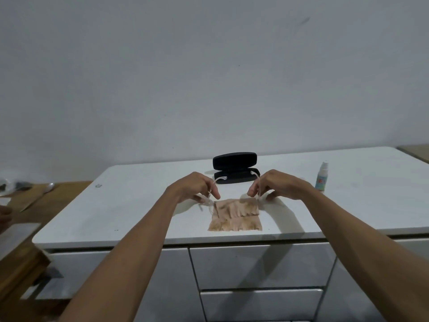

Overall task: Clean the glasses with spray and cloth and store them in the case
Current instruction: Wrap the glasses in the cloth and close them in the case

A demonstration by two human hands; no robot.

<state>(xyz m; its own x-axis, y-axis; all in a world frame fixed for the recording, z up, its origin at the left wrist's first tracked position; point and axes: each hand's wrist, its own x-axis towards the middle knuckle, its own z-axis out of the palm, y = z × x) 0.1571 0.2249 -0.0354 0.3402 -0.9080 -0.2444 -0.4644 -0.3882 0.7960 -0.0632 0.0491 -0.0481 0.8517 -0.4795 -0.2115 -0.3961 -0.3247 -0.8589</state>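
From my remote seat I see one head view, looking down past two bare forearms onto a white counter (144,205). The glasses (232,206) are clear-framed and very hard to make out: I can trace the two temple arms curving up out of the fingers and a faint outline of the front over the cloth, but the lenses nearly vanish. My left hand (197,187) has its grip pinched shut on the left temple; my right hand (276,185) has its grip pinched shut on the right temple. The glasses hang just above the beige patterned cloth (235,219), which lies flat near the counter's front edge; whether the frame touches it I cannot tell.

Just behind the hands a black case (235,168) stands open, its lid upright; the temple tips overlap its lower half. A small spray bottle (322,176) stands upright well to the right, its label too blurred to read. White drawers (260,266) sit below the counter. At the left edge a wooden surface (46,205) holds a spoon (47,188), and other items there are cut off
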